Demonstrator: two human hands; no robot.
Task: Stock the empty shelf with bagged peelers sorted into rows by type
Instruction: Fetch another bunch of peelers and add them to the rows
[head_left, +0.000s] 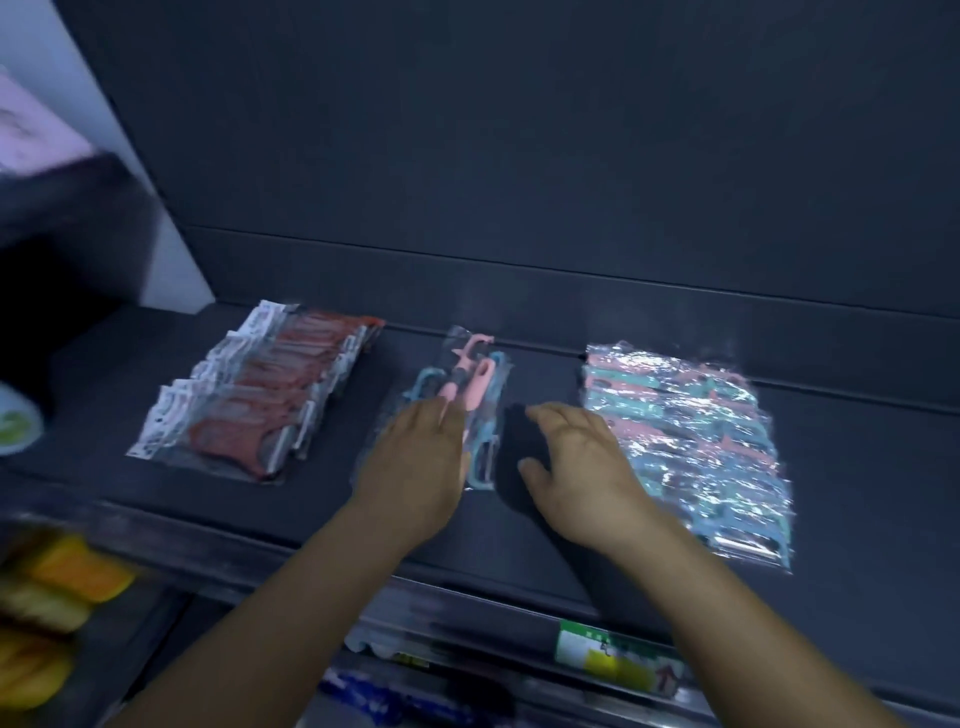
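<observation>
Both my hands are over the dark shelf (519, 545), at the middle pile of bagged peelers.

My left hand (415, 467) lies flat with straight fingers on the middle pile (470, 374) of pink and blue peelers, pressing the bags down. My right hand (576, 467) hovers just beside that pile, fingers relaxed and spread, holding nothing, over bare shelf. To the left lies a row of red peelers (260, 395) in clear bags with white headers, overlapping one another. To the right, a row of pink and teal ones (685, 441) in shiny bags. A green and yellow price tag (613, 657) sits on the shelf's front edge.
</observation>
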